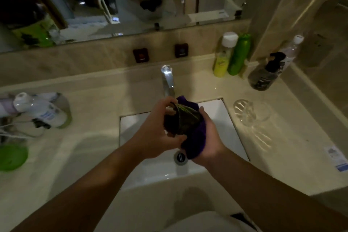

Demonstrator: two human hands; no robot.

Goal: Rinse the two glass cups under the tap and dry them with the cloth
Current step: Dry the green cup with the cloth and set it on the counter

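Both hands (156, 133) (211, 137) clamp glass cup (183, 120) in purple cloth (195, 137); second cup (244, 111) beside sink (216, 107)

I count two glass cups: one cup (181, 121) between my hands, a second cup (248, 112) on the counter right of the sink. One purple cloth (195, 137). One tap (168, 81). One drain (180, 158). Two wall switches, a left switch (140, 55) and a right switch (181, 50). At back right, four bottles: yellow (224, 56), green (239, 54), a dark pump bottle (265, 73) and a clear bottle (292, 47).
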